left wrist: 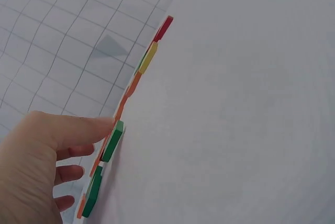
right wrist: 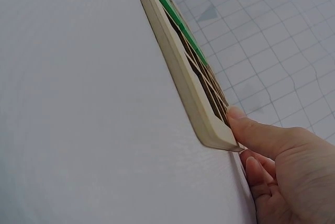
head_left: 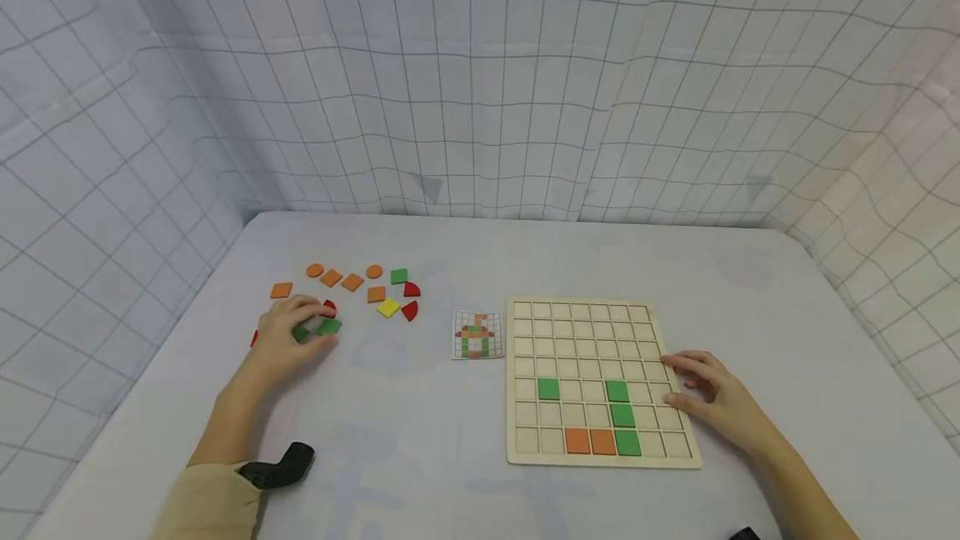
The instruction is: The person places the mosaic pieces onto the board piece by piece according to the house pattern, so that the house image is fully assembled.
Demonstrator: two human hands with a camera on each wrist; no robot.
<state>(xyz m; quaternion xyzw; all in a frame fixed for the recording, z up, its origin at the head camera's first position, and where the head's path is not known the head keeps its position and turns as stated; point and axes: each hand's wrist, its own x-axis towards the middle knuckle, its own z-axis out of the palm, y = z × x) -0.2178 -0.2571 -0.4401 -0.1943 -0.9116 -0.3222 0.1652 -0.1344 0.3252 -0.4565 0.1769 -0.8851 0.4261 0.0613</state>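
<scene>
My left hand (head_left: pixel 283 338) hovers at the near side of the loose tiles, thumb and fingers spread apart. Between thumb and index finger lies a green square tile (head_left: pixel 328 327); a second green tile (head_left: pixel 301 333) shows under the hand, partly hidden. The left wrist view has the thumb (left wrist: pixel 99 131) beside a green tile (left wrist: pixel 113 141); contact is unclear. A red tile (head_left: pixel 329 307) peeps out by the fingertips. My right hand (head_left: pixel 712 398) rests its thumb and index fingertip on the right rim of the wooden grid board (head_left: pixel 603 463), which carries several green and orange squares.
Orange squares, orange discs (head_left: pixel 374 272), a yellow square (head_left: pixel 387 307), red quarter-rounds (head_left: pixel 410 311) and a green square (head_left: pixel 399 276) lie scattered at the left back. A small pattern card (head_left: pixel 477 335) sits just left of the board. Gridded curtains stand behind the table (head_left: pixel 420 415).
</scene>
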